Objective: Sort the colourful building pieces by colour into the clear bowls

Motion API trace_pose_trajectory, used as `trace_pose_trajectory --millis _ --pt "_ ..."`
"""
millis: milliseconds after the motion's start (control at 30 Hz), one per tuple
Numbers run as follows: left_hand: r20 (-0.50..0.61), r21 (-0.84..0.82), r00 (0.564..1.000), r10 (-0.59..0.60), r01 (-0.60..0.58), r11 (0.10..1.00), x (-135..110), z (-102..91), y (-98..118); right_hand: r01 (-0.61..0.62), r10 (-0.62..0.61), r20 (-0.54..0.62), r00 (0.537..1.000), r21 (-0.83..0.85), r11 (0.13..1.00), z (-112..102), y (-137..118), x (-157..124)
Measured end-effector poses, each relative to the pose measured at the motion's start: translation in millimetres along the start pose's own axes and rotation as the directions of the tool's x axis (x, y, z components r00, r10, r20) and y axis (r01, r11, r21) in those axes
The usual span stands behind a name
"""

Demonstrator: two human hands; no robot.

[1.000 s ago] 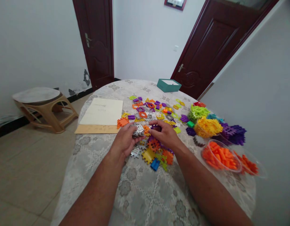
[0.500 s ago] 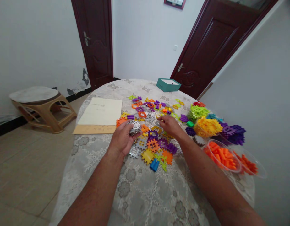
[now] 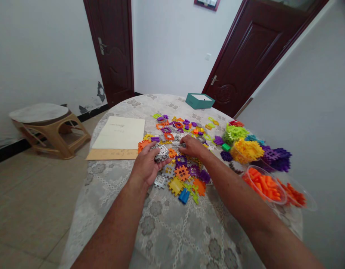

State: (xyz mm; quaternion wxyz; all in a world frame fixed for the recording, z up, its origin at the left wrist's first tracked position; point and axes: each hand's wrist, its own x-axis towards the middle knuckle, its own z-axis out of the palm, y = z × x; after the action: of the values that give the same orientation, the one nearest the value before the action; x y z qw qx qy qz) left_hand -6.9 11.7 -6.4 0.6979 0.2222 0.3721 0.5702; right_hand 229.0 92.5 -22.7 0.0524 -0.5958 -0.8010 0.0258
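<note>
My left hand (image 3: 146,164) is closed around a small stack of grey and white window-patterned building pieces (image 3: 162,152), held above the pile's left side. My right hand (image 3: 192,147) reaches into the middle of the pile with its fingertips pinched at a grey piece (image 3: 182,145), partly hidden by the fingers. Around both hands lie loose interlocking plastic pieces, among them an orange window piece (image 3: 182,173), a yellow square piece (image 3: 176,186), a grey window piece (image 3: 168,171) and a blue piece (image 3: 184,196).
On the right stand clear tubs, one with orange pieces (image 3: 263,185), beside heaps of yellow pieces (image 3: 247,150) and lime green pieces (image 3: 235,133). A paper sheet (image 3: 119,134) lies at left. A teal box (image 3: 199,102) sits at the table's far edge. A stool (image 3: 46,127) stands left.
My right hand has moved a little left, closer to my left hand, with its fingertips now at a grey piece. My left hand stays nearly in place, still holding the stack.
</note>
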Motion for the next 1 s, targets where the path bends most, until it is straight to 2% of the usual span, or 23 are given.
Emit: trace_pose_trajectory --millis 100,167,267,333,433,567,767,900,1000 --pt "-0.003 0.008 1.0 0.011 -0.011 1.0 0.9 -1.4 -1.3 -0.02 0.027 -0.144 0.989 0.051 0.998 -2.5 -3.2 -5.8" --pt "-0.004 0.02 1.0 0.015 -0.015 1.0 1.2 -2.6 -2.2 -0.012 0.053 -0.265 0.963 0.154 0.988 -7.4 -10.6 -14.2" --pt "0.017 0.048 1.0 0.002 -0.003 0.999 0.3 -3.6 -2.8 0.102 0.044 -0.358 0.933 0.379 0.92 -19.9 -31.4 -35.0" --pt "0.039 0.067 0.999 -0.015 0.013 0.998 -1.0 -3.5 -3.0 0.186 0.003 -0.38 0.925 0.46 0.868 -29.5 -49.9 -51.1" --pt "0.091 0.068 0.995 -0.04 0.034 0.997 -2.9 -2.5 -3.7 0.282 -0.095 -0.416 0.904 0.416 0.864 -39.0 -76.5 -69.3" --pt "0.121 0.027 0.992 -0.04 0.037 0.999 -2.6 -1.5 -5.3 0.326 -0.164 -0.449 0.878 0.311 0.893 -34.9 -97.1 -74.6" --pt "0.118 -0.028 0.991 -0.066 0.07 0.997 -0.1 -1.1 -5.2 0.262 -0.131 -0.458 0.879 0.235 0.936 -17.7 -104.4 -69.3" --pt "0.172 0.095 0.984 -0.054 0.038 0.995 0.0 -2.8 -6.2 0.2 -0.09 -0.424 0.901 0.222 0.954 -14.3 -108.6 -70.8" --pt "0.171 0.18 0.983 -0.071 0.04 0.983 0.6 -3.7 -7.0 0.206 -0.09 -0.398 0.913 0.259 0.944 -14.5 -109.7 -73.9"
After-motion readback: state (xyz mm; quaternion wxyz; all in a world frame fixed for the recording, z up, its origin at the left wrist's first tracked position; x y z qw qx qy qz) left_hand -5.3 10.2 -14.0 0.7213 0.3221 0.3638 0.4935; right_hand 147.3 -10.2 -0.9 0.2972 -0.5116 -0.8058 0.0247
